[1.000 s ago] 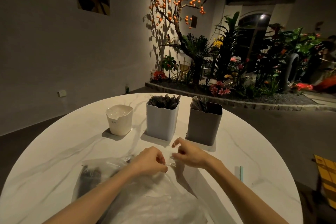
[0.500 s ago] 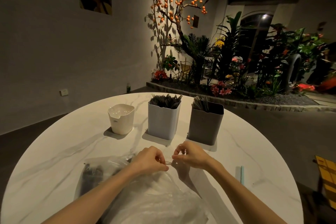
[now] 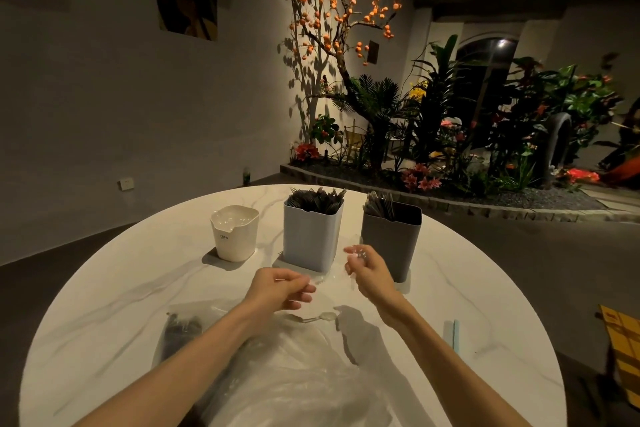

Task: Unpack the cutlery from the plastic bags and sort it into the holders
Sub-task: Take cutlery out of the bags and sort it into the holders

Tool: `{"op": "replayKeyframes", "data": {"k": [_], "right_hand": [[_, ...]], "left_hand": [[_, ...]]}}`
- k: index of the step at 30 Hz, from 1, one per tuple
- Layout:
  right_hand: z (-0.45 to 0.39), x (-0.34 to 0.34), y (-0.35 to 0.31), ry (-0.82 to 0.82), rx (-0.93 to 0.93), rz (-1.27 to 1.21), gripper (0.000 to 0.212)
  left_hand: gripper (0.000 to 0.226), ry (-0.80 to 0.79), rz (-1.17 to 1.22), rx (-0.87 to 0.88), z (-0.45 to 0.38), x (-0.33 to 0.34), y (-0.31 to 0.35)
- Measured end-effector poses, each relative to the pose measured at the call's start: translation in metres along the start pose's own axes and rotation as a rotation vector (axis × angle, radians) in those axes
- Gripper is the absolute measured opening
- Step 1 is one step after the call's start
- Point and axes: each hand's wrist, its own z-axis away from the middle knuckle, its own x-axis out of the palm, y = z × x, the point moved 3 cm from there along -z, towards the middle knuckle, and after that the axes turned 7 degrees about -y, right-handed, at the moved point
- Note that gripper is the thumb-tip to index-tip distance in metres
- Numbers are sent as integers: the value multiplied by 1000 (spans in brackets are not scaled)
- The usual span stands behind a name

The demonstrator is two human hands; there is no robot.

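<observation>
My right hand (image 3: 369,269) is raised in front of the dark grey holder (image 3: 391,243) and pinches a small crumpled clear wrapper (image 3: 356,255). My left hand (image 3: 282,291) hovers beside it with loosely curled fingers, and I see nothing in it. A metal spoon (image 3: 317,317) lies bare on the table just below and between the hands. The dark grey holder has cutlery standing in it. The light blue holder (image 3: 311,239) is full of forks. The white holder (image 3: 235,234) looks empty. A heap of clear plastic bags (image 3: 298,378) lies under my forearms.
The round white marble table (image 3: 114,288) carries a bag of dark cutlery (image 3: 180,331) at the left, partly under my left arm. A pale blue strip (image 3: 452,336) lies at the right. Beyond the table are a dark floor and an indoor planter.
The hands, held close together on the wrapper, have pulled apart. The right hand rose with the clear wrapper, and the spoon now lies on the table.
</observation>
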Motion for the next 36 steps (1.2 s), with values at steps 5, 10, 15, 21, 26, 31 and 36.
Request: {"op": "replayKeyframes", "data": {"k": [5,10,15,21,26,31,36], "right_hand": [[12,14,-28,-47,83,-139,49],[28,38,-58,-125,10,-199,48],[39,61,-70,-189,10,-104,58],[24,96,-81,-174,-88,-331,35],[-15,117,-111,-102,-80,-389,35],[-65,140,-138,-253,34,-539,72],[-120,168,-143,-172,9,-534,40]], "left_hand": [[20,-44,314,19,25,3,15],[27,-177,212,23,54,16,24],[29,-121,127,77,65,-6,22],[21,-96,91,84,63,-23,22],[12,13,-29,66,46,-63,26],[11,239,-32,88,11,-126,36],[11,364,-31,110,-28,-177,42]]}}
